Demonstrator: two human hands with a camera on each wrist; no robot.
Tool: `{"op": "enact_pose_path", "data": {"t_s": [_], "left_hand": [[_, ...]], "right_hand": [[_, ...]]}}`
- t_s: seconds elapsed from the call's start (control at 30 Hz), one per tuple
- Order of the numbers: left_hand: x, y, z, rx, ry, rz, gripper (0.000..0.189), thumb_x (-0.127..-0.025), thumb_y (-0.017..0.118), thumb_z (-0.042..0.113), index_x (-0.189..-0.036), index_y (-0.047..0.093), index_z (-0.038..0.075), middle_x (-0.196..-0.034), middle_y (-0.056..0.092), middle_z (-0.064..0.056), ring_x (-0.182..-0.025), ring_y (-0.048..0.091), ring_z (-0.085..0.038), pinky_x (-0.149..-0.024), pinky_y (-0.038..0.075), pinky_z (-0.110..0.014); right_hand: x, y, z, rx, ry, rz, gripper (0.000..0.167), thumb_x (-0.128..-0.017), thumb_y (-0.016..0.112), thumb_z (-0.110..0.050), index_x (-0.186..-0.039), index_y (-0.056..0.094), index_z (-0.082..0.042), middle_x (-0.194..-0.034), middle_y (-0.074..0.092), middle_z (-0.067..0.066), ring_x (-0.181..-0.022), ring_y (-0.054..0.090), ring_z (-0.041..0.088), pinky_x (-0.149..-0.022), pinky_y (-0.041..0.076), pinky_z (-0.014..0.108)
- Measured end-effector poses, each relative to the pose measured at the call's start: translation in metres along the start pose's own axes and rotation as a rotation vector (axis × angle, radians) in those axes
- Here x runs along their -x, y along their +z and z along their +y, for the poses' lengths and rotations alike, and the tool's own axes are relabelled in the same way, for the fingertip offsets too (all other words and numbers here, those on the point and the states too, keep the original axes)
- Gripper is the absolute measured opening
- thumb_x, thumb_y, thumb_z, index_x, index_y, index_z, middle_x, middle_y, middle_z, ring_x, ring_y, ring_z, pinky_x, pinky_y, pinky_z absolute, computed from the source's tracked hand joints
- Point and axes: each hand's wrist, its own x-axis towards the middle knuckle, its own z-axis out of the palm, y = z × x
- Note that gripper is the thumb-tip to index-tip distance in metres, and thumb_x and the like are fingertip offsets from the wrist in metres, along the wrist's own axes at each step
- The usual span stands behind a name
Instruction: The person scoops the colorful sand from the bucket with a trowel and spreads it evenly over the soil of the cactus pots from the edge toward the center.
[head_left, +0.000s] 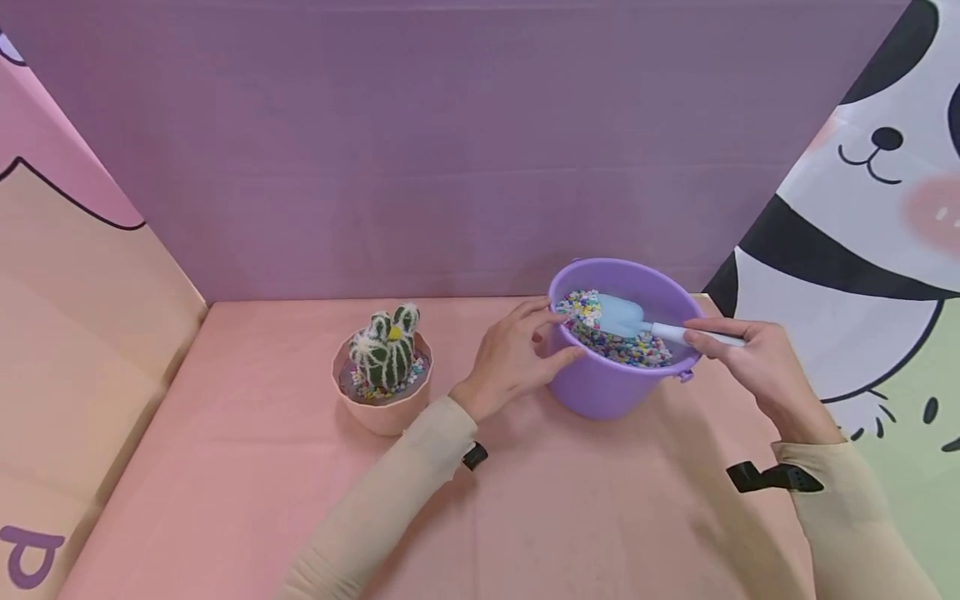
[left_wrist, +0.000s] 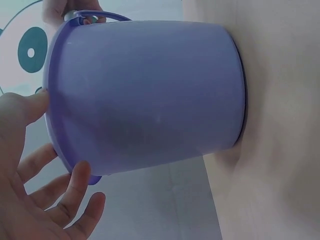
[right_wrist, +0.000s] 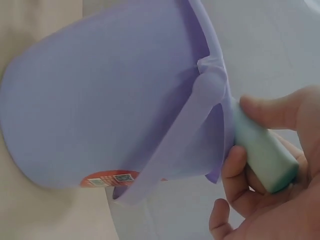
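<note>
Your right hand [head_left: 772,375] grips the light-blue scoop [head_left: 633,321], its blade [head_left: 617,313] in the purple bucket [head_left: 603,393] of coloured pebbles [head_left: 637,350]; your left hand [head_left: 512,358], spread, touches the rim [head_left: 633,372]. Bucket's orange-red sticker [right_wrist: 100,179]: QR code [right_wrist: 123,177], text unreadable.

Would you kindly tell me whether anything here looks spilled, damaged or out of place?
Nothing clearly stands out: the colored pebbles show in the purple bucket, on the blue scoop and around the potted cactus, with no spill visible on the pink table.
</note>
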Motion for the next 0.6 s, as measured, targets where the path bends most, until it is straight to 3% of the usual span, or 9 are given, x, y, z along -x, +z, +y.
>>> {"op": "enact_pose_path", "data": {"t_s": [0.1, 0.2, 0.4, 0.6], "left_hand": [[0.0002, -0.0004, -0.0015, 0.001, 0.006, 0.002, 0.056, -0.094, 0.079, 0.051, -0.138, 0.072, 0.018, -0.153, 0.061, -0.004, -0.1, 0.075, -0.014, -0.087, 0.059, -0.028], [-0.0002, -0.0003, -0.0027, 0.0, 0.01, 0.003, 0.055, -0.094, 0.078, 0.052, -0.137, 0.073, 0.018, -0.153, 0.061, -0.004, -0.1, 0.075, -0.013, -0.087, 0.059, -0.028], [-0.001, 0.0015, -0.0041, 0.003, 0.013, 0.008, 0.056, -0.094, 0.078, 0.053, -0.137, 0.072, 0.017, -0.153, 0.061, -0.003, -0.099, 0.075, -0.013, -0.086, 0.059, -0.025], [-0.0005, 0.0027, -0.0051, 0.018, 0.015, 0.011, 0.056, -0.094, 0.079, 0.051, -0.137, 0.072, 0.017, -0.153, 0.06, -0.004, -0.097, 0.075, -0.012, -0.084, 0.059, -0.025]], "right_hand": [[-0.0006, -0.0002, 0.003, -0.061, -0.005, 0.008, 0.021, -0.101, 0.074, -0.027, -0.119, 0.083, -0.019, -0.082, 0.074, -0.027, -0.089, 0.057, 0.0, -0.079, 0.046, 0.02], [-0.0015, -0.0006, 0.0043, -0.122, -0.012, 0.012, 0.015, -0.101, 0.074, -0.023, -0.111, 0.085, -0.028, -0.084, 0.075, -0.024, -0.088, 0.058, 0.0, -0.077, 0.048, 0.018], [-0.0013, -0.0006, 0.0042, -0.165, -0.016, 0.027, 0.016, -0.1, 0.075, -0.023, -0.113, 0.085, -0.023, -0.088, 0.078, -0.018, -0.089, 0.06, 0.001, -0.076, 0.05, 0.018], [0.0, -0.0018, 0.0018, -0.151, -0.012, 0.026, 0.019, -0.1, 0.075, -0.026, -0.117, 0.084, -0.023, -0.089, 0.076, -0.025, -0.092, 0.059, 0.0, -0.077, 0.05, 0.015]]}}
